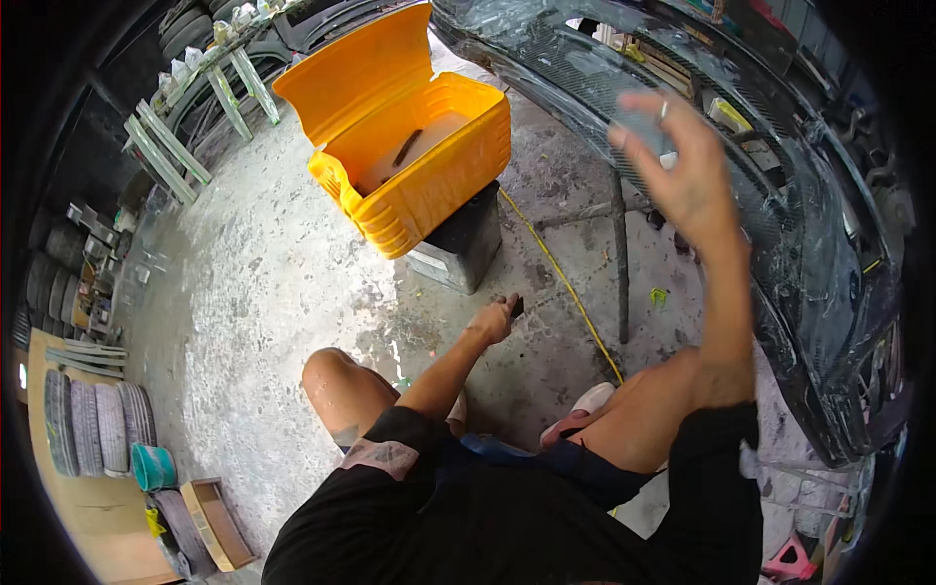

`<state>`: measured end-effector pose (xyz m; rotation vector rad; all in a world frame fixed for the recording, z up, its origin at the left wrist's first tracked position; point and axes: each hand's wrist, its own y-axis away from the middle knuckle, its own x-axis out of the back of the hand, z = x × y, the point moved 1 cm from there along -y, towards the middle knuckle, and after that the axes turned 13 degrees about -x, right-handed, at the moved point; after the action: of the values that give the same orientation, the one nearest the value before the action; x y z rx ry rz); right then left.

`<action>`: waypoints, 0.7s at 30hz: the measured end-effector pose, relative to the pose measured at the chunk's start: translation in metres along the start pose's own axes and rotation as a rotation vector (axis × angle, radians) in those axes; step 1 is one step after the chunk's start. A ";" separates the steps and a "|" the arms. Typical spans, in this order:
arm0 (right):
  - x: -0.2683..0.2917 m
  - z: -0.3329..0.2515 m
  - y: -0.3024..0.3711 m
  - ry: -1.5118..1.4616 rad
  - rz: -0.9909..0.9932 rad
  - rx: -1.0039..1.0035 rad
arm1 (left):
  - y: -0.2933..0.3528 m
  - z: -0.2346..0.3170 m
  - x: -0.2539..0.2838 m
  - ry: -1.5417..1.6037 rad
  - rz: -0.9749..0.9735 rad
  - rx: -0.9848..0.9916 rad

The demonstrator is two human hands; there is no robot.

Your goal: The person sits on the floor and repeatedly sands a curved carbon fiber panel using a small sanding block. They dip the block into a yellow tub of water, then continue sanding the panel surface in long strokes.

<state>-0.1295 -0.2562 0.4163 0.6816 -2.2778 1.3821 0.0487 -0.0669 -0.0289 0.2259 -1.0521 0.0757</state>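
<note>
Car bumper (804, 249), black, big curved shell, on the person's right, running from top centre down the right side. Finish patchy: dull grey, chalky smears and streaks over most of it, darker shiny spots between. Fine woven or mesh-like pattern along the upper section, several openings cut through, long edge bending down to a narrow lower end. Some of the bend is lens. Grey stand (621, 263) with a thin upright leg beside its near edge.

Right hand (687, 171) raised in front of bumper, fingers spread and curved, thumb apart, nothing seen in the grip; slightly blurred, can't tell if it touches the surface. Left hand (494, 322) low, over the floor (263, 224), fingers closed around a small dark block (518, 307), one end poking out; exact kind unclear.

Ahead: yellow-orange bin (439, 185), hinged lid up, ribbed corners, pale cloudy contents, dark stick (408, 148) inside. Bin sits on a black box (463, 249), scuffed. Yellow cord (565, 283) crosses floor between box and bumper. Far left: upright tires (102, 424) in a row, teal bucket (153, 468) just beside.
</note>
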 end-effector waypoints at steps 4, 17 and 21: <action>0.059 0.014 -0.061 -0.060 -0.034 -0.200 | 0.007 0.042 0.007 0.276 0.269 -0.115; 0.120 0.021 0.424 0.033 0.031 -1.222 | 0.069 -0.011 -0.058 0.433 0.310 0.109; 0.105 0.008 0.688 0.051 -0.116 -1.915 | 0.056 -0.005 -0.053 0.510 0.346 0.072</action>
<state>-0.6181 -0.0125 -0.0153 0.0264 -2.2065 -0.9965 0.0176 -0.0088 -0.0688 0.0792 -0.5700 0.4603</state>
